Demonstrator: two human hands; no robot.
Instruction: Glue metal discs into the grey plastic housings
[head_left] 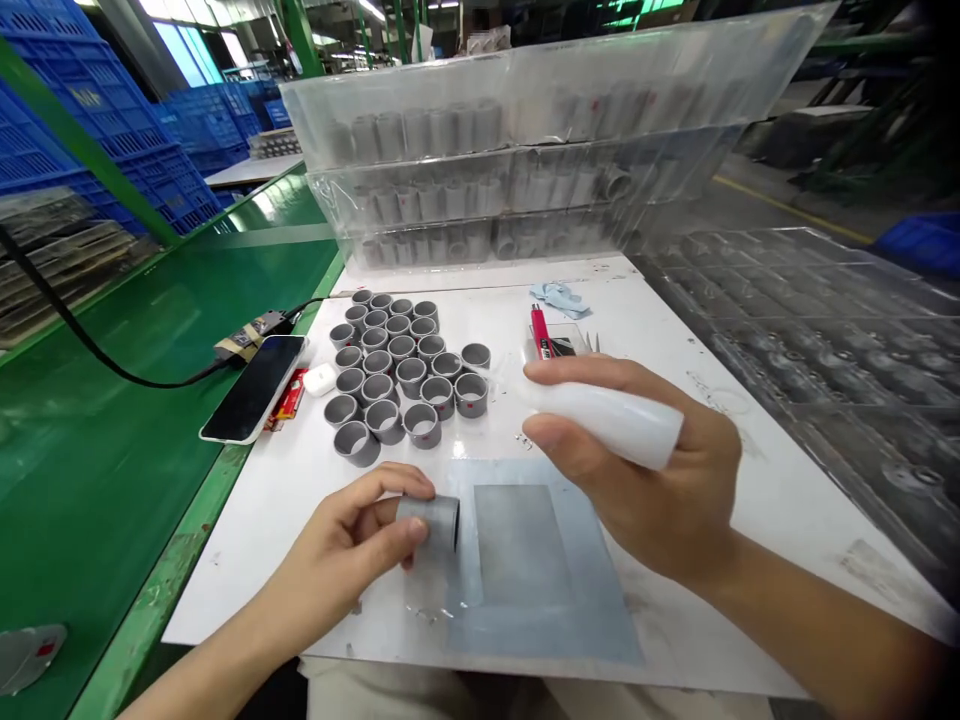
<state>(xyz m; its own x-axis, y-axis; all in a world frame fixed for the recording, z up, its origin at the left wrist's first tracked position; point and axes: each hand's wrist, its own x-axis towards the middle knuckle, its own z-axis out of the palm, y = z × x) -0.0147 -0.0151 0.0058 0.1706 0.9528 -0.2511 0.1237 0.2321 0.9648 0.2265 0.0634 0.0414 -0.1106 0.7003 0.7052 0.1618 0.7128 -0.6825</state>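
Note:
My left hand [367, 530] is closed around a grey cylindrical ring [439, 522], which lies on its side in my fingers above the white board's near edge. In my right hand [667, 480] is a white squeeze bottle [611, 415], tilted so its blurred narrow tip points left toward several grey rings [411, 375] standing upright in a cluster. Between and below the hands lies a light blue sheet [592, 620] with a grey rectangular pad [523, 545] on it. Small shiny bits [523, 441] sit near the bottle.
Stacked clear plastic trays [420, 165] holding grey rings stand at the back. A phone [255, 390] and a white case [320, 379] lie left, by the green belt [150, 330]. A red-handled tool [540, 332] and blue cloth [561, 298] lie at back right; an empty-celled tray [832, 340] is beyond.

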